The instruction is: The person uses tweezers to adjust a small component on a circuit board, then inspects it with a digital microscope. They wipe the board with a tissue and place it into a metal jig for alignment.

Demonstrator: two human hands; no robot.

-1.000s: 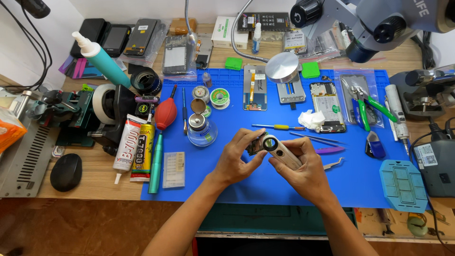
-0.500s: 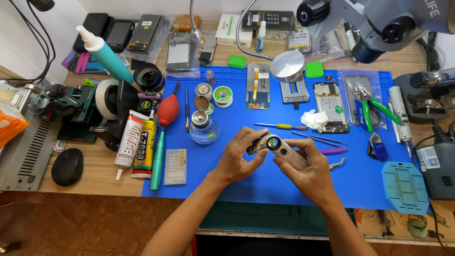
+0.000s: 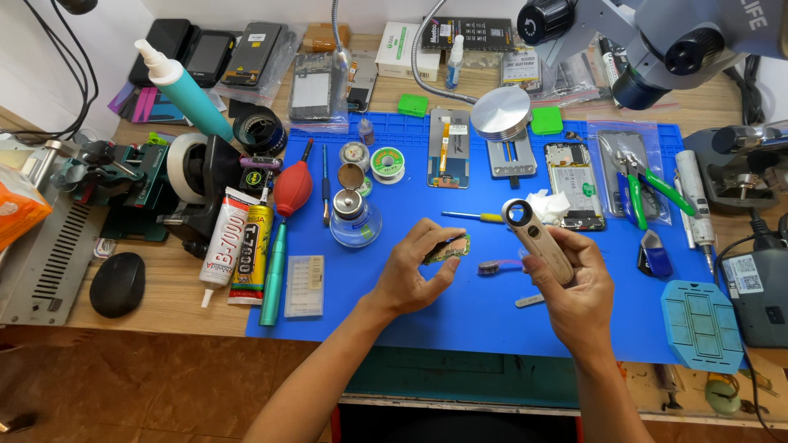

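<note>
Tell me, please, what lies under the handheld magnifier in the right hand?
Under the handheld magnifier the blue mat shows, with a purple-handled tool lying there. The right hand covers the tool's far end and the magnifier's lower part.

Two labelled glue tubes, one white (image 3: pixel 223 236) and one yellow (image 3: pixel 254 250), are laid at 9 o'clock off the blue mat (image 3: pixel 460 320), a white carton (image 3: pixel 400 50) and a dark flat package (image 3: pixel 468 34) at 12 o'clock.

Wooden bench (image 3: pixel 148 295) carried a blue mat (image 3: pixel 460 320); white wall (image 3: pixel 33 66) along its far-left corner, brown tiled floor (image 3: pixel 123 385) below.
</note>
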